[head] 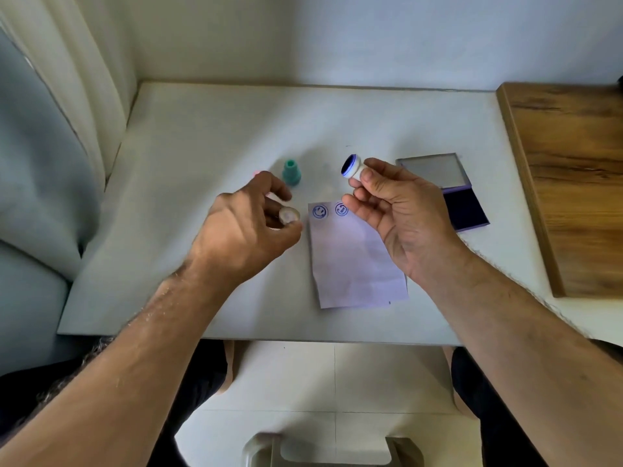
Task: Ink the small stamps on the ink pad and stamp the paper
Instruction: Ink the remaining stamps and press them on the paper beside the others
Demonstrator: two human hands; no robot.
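My right hand [394, 210] holds a small white stamp [352, 167] above the table, its blue inked face turned up and to the left. My left hand [249, 224] grips another small pale stamp [289, 215] between fingers and thumb, just left of the paper. The white paper [354, 261] lies flat in the middle with two blue smiley prints near its top edge. A teal stamp [291, 172] stands upright on the table beyond my left hand. The open ink pad [467, 205], dark blue with its lid raised, lies to the right, partly hidden by my right hand.
The white table [202, 146] meets a wall at the back. A wooden board [573, 180] lies along the right side. A curtain [84, 79] and grey upholstery sit at the left. My knees and a stool show below the table's front edge.
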